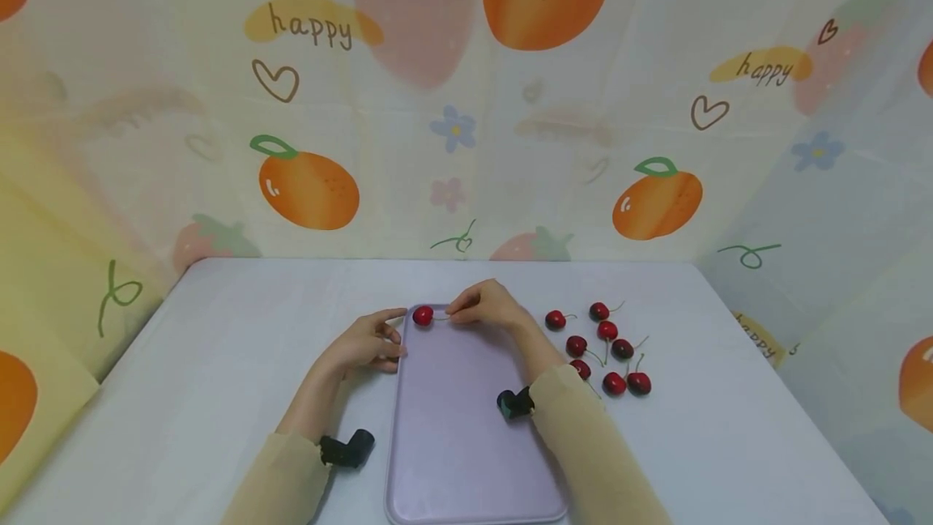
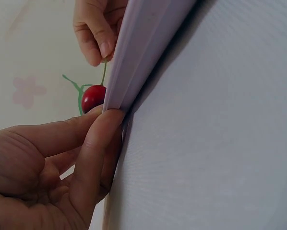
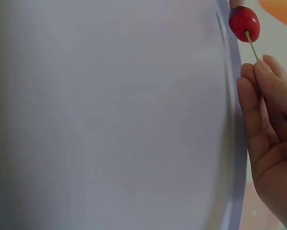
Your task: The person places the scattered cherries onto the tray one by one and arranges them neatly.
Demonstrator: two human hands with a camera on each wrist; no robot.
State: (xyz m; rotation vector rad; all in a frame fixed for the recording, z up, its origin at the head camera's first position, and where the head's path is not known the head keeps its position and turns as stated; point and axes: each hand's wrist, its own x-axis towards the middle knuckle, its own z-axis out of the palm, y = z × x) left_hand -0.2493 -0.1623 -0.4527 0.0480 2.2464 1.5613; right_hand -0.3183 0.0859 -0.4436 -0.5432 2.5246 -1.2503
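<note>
A pale fabric backdrop [image 1: 452, 185] printed with oranges, strawberries, hearts and the word "happy" fills the top half of the head view, and below it my white surface [image 1: 240, 330] spreads across the lower half. At the bottom centre lies a lilac tray [image 1: 466, 420], its long sides running up the frame. My right hand [image 1: 488, 304] reaches in over its top end, thumb and fingers pinched close on the thin green stem [image 1: 440, 318] of one red cherry [image 1: 423, 315]; I touch only the stem. The fruit sits in the tray's upper left corner, just inside the rim, though I cannot tell whether its weight is fully down. My left hand [image 1: 369, 341] is at the tray's left edge, its fingers parted and slightly bent, holding no fruit, their tips against the rim near that corner. Eight more cherries [image 1: 577, 346], some with stems showing, lie scattered right of centre, one of them partly covered by my right arm [image 1: 550, 347]. I judge this to be the placing step, the first cherry being set in the corner. The next move, I think, calls for settling the fruit and easing my pinch off the stem gently, so it does not roll, while my left fingers steady the rim.
</note>
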